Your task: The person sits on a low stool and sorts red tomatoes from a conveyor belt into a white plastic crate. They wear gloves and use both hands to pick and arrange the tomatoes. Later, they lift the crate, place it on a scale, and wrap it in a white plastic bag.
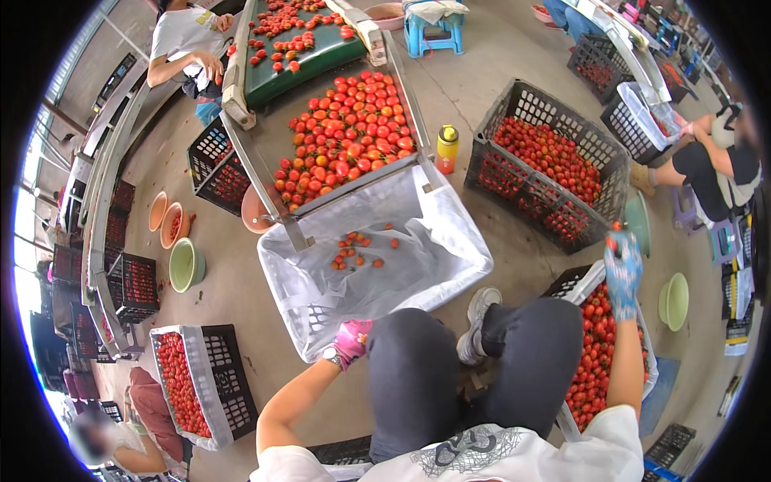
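Note:
My right hand (623,277), in a blue patterned glove, is raised over the lined crate at my right side. Small red cherry tomatoes (611,243) show at its fingertips. Beneath that arm, the crate is heaped with cherry tomatoes (593,355). My left hand (353,342), in a pink glove, is beside my left knee at the near edge of a white-lined crate (446,265); its fingers are partly hidden. A few tomatoes (359,260) lie in that crate's liner. Directly beyond, a metal chute tray (277,129) holds many cherry tomatoes (355,135).
A green conveyor belt (307,69) feeds the tray. A yellow bottle (447,149) stands beside a black crate of tomatoes (545,202). At left are a green basin (187,265) and another lined crate (226,385). Other people sit or stand around, one beside the belt (187,45).

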`<state>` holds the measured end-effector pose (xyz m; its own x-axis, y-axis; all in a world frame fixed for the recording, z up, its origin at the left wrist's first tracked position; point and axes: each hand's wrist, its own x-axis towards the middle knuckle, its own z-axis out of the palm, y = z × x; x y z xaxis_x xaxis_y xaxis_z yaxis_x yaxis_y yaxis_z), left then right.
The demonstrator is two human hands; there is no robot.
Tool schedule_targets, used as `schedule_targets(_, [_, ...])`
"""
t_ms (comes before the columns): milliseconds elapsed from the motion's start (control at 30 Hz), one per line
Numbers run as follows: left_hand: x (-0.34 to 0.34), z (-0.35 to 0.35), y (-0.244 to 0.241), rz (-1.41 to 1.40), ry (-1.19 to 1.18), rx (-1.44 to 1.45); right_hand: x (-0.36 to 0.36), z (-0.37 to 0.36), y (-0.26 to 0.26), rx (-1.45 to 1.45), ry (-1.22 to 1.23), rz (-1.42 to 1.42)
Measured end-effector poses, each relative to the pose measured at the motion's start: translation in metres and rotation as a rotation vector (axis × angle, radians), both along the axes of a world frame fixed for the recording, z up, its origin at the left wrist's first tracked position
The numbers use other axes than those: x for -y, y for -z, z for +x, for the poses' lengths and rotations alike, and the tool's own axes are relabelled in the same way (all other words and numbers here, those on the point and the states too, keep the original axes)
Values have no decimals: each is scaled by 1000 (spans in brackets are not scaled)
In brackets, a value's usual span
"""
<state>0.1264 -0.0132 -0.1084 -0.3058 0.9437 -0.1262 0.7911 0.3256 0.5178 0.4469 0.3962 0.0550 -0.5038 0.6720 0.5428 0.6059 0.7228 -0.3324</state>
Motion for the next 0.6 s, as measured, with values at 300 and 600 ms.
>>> schedule_targets(300, [-30, 19, 4, -108, 123, -82, -92, -137, -19, 46, -115, -13])
schedule_targets(600, [-30, 6, 18, 200, 98, 68, 29, 27, 94, 196, -89, -281])
